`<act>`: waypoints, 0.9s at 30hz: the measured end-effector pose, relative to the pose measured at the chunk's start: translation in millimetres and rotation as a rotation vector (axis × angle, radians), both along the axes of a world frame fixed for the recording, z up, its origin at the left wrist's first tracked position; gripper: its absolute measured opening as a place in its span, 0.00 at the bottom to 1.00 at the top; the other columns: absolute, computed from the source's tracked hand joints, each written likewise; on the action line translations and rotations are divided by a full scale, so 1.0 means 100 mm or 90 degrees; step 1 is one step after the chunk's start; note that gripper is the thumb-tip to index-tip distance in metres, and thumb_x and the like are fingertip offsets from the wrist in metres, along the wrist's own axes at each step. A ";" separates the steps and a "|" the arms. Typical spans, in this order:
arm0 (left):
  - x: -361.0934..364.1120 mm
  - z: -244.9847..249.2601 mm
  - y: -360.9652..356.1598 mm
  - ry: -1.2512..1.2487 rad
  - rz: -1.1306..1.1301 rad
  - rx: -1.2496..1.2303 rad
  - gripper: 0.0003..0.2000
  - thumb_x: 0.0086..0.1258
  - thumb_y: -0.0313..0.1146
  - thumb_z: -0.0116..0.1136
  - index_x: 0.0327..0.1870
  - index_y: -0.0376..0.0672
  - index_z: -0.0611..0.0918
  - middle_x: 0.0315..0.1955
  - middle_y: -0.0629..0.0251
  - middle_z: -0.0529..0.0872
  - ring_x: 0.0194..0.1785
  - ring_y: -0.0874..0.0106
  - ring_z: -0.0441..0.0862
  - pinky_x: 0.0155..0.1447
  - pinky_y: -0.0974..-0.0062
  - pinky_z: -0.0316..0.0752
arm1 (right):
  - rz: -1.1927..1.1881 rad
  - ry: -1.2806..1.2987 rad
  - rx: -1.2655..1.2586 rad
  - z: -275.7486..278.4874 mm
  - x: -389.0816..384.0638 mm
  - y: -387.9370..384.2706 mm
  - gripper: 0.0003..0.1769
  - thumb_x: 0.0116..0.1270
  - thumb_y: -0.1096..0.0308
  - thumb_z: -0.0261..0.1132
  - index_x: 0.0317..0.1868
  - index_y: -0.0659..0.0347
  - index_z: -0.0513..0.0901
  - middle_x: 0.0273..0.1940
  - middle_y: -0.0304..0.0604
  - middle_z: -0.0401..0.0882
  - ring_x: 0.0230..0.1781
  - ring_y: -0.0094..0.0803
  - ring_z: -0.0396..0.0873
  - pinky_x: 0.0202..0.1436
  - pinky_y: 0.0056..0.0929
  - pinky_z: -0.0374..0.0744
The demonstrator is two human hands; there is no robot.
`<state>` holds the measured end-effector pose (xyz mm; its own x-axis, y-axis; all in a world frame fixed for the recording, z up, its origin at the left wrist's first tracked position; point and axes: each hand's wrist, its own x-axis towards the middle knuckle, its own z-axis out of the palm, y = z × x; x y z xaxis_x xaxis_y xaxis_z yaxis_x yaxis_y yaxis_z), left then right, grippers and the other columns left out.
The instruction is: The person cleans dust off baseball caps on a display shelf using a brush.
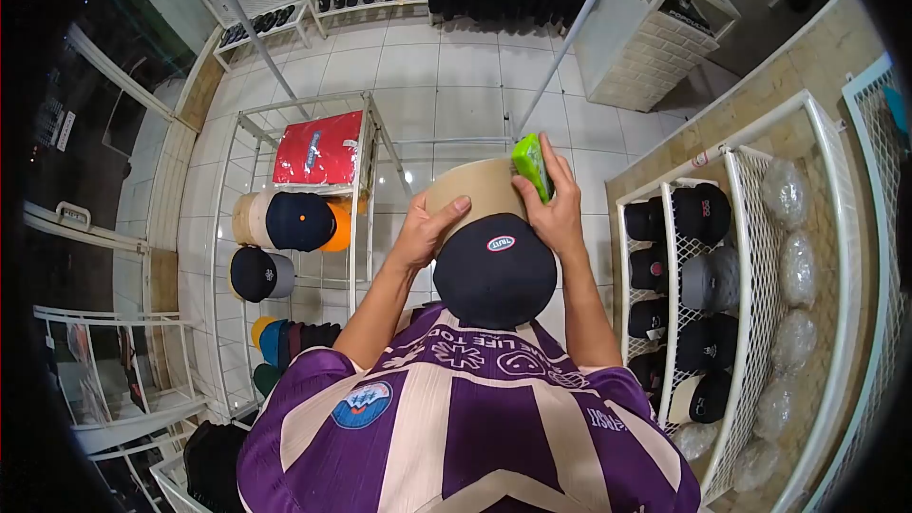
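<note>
A cap with a black crown (496, 271), a tan brim (480, 186) and a small oval patch is held in front of my chest, brim pointing away from me. My left hand (426, 228) grips the brim's left side, thumb on top. In my right hand (554, 198) is a bright green brush-like object (533, 165), its fingers wrapped along it at the brim's right edge. The underside of the brush is hidden.
On the left, a white wire rack (359, 171) bears a folded red shirt (318, 148) and several caps. On the right, a white mesh shelf (750, 275) holds more caps and plastic-wrapped items. A counter (636, 47) and shoe shelves (366, 6) stand farther off.
</note>
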<state>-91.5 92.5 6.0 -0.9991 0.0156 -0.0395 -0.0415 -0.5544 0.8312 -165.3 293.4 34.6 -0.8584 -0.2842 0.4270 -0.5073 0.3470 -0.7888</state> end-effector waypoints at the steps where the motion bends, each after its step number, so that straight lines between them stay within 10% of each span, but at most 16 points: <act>1: -0.01 -0.01 0.01 -0.001 0.011 -0.002 0.17 0.74 0.32 0.64 0.60 0.34 0.81 0.46 0.63 0.89 0.45 0.77 0.87 0.49 0.77 0.83 | 0.003 -0.014 -0.003 0.06 0.06 -0.01 0.40 0.59 0.70 0.75 0.73 0.64 0.72 0.56 0.57 0.81 0.57 0.52 0.79 0.63 0.40 0.75; 5: 0.04 -0.04 -0.01 0.010 0.019 0.005 0.17 0.73 0.32 0.65 0.58 0.35 0.82 0.45 0.63 0.89 0.44 0.77 0.87 0.48 0.78 0.83 | 0.153 0.008 -0.060 0.17 0.15 -0.02 0.38 0.60 0.73 0.73 0.72 0.64 0.73 0.56 0.54 0.80 0.58 0.45 0.79 0.64 0.37 0.74; 9: 0.03 -0.02 -0.04 0.022 -0.012 0.004 0.17 0.73 0.34 0.65 0.58 0.34 0.82 0.46 0.62 0.89 0.45 0.76 0.87 0.49 0.78 0.82 | -0.037 -0.063 -0.085 0.01 -0.03 -0.02 0.36 0.62 0.75 0.72 0.72 0.64 0.72 0.56 0.52 0.80 0.59 0.43 0.79 0.65 0.34 0.74; 13: 0.07 0.06 -0.10 0.037 0.031 0.000 0.19 0.73 0.35 0.66 0.59 0.33 0.81 0.48 0.60 0.89 0.46 0.75 0.87 0.50 0.77 0.82 | 0.193 -0.093 -0.072 0.24 0.28 0.01 0.37 0.60 0.77 0.74 0.71 0.64 0.74 0.58 0.49 0.78 0.60 0.39 0.77 0.68 0.31 0.70; 18: 0.10 0.03 -0.07 0.008 0.016 -0.007 0.17 0.72 0.34 0.66 0.56 0.32 0.83 0.44 0.61 0.90 0.43 0.76 0.87 0.48 0.77 0.82 | -0.043 -0.189 -0.146 -0.04 0.18 0.00 0.37 0.59 0.76 0.75 0.70 0.63 0.74 0.59 0.50 0.78 0.61 0.41 0.77 0.68 0.34 0.71; 23: 0.06 0.08 -0.07 0.055 0.042 -0.002 0.14 0.72 0.33 0.66 0.53 0.33 0.84 0.43 0.62 0.90 0.43 0.77 0.87 0.48 0.78 0.82 | 0.160 -0.017 -0.007 0.30 0.49 0.00 0.38 0.57 0.77 0.72 0.71 0.63 0.74 0.57 0.53 0.80 0.61 0.47 0.77 0.69 0.37 0.71; 27: 0.20 0.21 -0.04 0.120 -0.003 0.008 0.13 0.73 0.32 0.66 0.52 0.34 0.85 0.41 0.64 0.90 0.42 0.78 0.86 0.47 0.78 0.82 | 0.022 0.061 -0.027 0.37 0.34 0.10 0.38 0.59 0.75 0.72 0.72 0.63 0.73 0.58 0.54 0.79 0.61 0.48 0.77 0.68 0.36 0.72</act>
<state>-71.9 88.7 26.7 -0.9887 0.0188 0.1490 0.1124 -0.5651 0.8173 -130.8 303.0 72.1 -0.8032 -0.2930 0.5187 -0.5920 0.2953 -0.7499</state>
